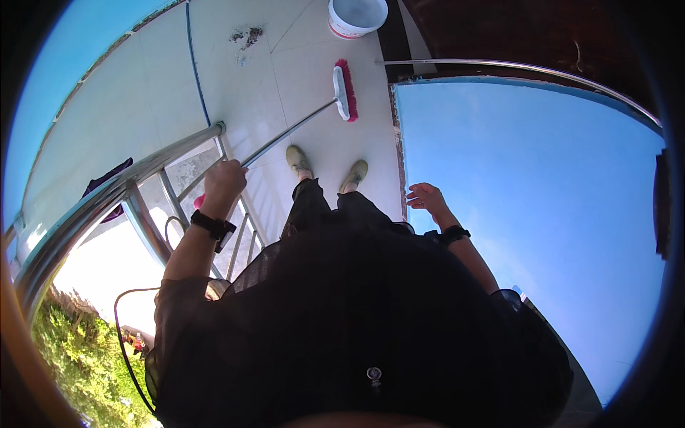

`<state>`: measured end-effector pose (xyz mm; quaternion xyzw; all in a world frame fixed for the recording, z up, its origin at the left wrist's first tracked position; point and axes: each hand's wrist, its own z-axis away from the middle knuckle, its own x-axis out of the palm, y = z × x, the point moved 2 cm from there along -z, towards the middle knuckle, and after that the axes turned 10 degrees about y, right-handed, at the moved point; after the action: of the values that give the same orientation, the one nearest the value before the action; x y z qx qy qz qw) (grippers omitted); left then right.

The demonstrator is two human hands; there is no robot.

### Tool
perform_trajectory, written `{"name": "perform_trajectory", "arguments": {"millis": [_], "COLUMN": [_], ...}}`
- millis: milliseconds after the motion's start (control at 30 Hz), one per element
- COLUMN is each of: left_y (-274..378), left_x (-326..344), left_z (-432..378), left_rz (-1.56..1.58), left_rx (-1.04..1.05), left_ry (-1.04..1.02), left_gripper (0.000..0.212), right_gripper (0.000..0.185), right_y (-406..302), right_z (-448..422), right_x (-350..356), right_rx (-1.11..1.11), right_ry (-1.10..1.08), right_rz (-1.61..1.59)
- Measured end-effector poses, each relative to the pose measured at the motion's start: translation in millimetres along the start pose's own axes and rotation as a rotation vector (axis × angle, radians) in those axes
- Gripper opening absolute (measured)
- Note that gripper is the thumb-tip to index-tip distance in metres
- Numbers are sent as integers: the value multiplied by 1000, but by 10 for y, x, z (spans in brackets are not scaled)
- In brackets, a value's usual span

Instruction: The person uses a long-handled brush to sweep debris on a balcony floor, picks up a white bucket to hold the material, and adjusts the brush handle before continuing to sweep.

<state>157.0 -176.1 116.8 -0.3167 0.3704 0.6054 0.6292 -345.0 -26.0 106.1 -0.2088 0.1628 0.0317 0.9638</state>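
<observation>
My left hand [225,182] is closed around the metal handle of a push broom [289,132], close beside a steel railing. The broom's white head with red bristles [345,90] rests on the pale tiled floor beyond my shoes. A pink end of the handle shows just behind my left hand. My right hand [425,198] holds nothing; its fingers are apart and slightly bent, in front of a blue wall [524,176].
A white bucket [357,18] stands on the floor past the broom head. Dark debris [249,36] lies on the tiles. The steel railing [160,155] runs along my left, with dark cloth [109,176] beside it. A dark door [503,32] is at the upper right.
</observation>
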Motion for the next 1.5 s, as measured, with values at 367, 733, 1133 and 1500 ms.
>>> {"name": "perform_trajectory", "arguments": {"millis": [367, 733, 1133, 1500], "left_y": [463, -988, -1256, -1595], "left_x": [601, -1137, -1248, -1927], "left_z": [-677, -157, -120, -1362], "left_rz": [111, -292, -342, -464], "left_rx": [-61, -86, -107, -140], "left_ry": [12, 295, 173, 291], "left_gripper": [20, 14, 9, 14], "right_gripper": [27, 27, 27, 27], "right_y": [-118, -402, -1466, -3353], "right_z": [214, -125, -914, -1742], "right_x": [-113, 234, 392, -67], "right_rx": [48, -3, -31, -178], "right_ry": [71, -48, -154, -160], "right_rz": [72, 43, 199, 264]}}
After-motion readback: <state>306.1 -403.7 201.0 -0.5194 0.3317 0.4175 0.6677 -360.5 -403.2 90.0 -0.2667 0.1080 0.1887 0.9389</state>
